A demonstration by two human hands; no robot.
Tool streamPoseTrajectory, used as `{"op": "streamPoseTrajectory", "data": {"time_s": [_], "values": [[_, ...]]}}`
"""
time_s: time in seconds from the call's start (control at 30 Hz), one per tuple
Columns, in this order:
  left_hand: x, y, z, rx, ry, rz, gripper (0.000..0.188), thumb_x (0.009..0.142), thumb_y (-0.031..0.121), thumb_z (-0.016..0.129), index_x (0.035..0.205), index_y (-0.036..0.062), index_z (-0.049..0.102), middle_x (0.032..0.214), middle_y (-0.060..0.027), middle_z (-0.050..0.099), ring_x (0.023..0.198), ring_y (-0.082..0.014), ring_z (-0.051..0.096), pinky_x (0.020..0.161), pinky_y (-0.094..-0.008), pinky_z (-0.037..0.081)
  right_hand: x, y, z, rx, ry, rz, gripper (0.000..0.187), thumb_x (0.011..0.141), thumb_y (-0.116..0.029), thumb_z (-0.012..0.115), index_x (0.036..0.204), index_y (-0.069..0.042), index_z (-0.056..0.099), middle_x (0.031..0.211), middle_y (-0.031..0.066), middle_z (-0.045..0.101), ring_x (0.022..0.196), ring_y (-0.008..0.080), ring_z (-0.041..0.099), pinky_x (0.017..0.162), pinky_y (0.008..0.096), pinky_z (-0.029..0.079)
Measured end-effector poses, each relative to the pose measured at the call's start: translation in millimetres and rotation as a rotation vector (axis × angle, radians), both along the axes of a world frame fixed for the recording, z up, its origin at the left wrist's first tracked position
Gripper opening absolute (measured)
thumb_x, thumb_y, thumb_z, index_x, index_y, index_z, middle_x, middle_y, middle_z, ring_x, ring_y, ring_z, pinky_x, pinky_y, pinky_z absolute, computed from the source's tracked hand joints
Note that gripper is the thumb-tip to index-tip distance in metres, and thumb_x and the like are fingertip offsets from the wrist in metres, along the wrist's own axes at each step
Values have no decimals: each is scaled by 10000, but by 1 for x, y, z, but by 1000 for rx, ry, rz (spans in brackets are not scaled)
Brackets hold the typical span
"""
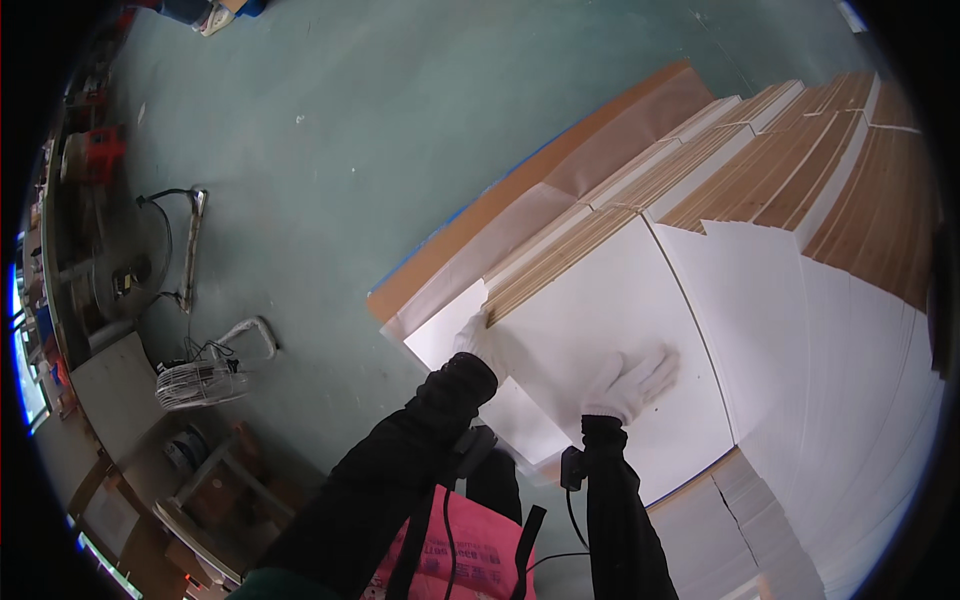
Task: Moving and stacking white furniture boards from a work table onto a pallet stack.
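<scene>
Both of my hands wear white work gloves. My left hand [480, 343] is at the near left corner of a stack of thin boards with white faces and tan edges. It touches the stack's edge, but its fingers blend into the white and I cannot make out their grip. My right hand [630, 383] lies open on the top white board [610, 290], fingers spread to the right and grey with dirt at the tips. A lower white sheet [525, 415] sticks out from under the stack's near left side.
More stacked white boards [840, 330] fill the right side, their brown edges [780, 180] showing behind. Brown cardboard [540, 190] borders the stack's far left side on the green floor [330, 130]. A fan with a wire cage [200, 384] and a workbench [115, 375] stand at left.
</scene>
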State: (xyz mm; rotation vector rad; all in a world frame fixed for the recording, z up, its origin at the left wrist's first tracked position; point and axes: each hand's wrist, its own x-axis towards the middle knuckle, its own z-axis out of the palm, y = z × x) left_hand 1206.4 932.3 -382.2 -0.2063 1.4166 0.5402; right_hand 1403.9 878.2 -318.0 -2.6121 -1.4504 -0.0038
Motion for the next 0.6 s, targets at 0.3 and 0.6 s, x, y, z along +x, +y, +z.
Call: {"op": "streamPoseTrajectory", "data": {"time_s": [0.3, 0.6], "values": [[-5, 7, 19, -102, -340, 614, 318, 958, 329, 457, 1152, 79, 482, 1076, -126, 532, 951, -258, 572, 785, -408, 498, -8, 0, -14, 2, -55, 57, 579, 890, -303, 466, 1344, 27, 325, 1385, 283, 313, 1285, 471, 270, 1052, 564, 226], [-24, -30, 5, 194, -595, 553, 636, 958, 536, 304, 1369, 53, 353, 1357, -165, 427, 1234, -297, 414, 1030, -447, 337, -11, -20, -23, -71, -88, 90, 582, 937, -325, 412, 1375, 36, 285, 1442, 258, 253, 1341, 412, 217, 1106, 493, 168]]}}
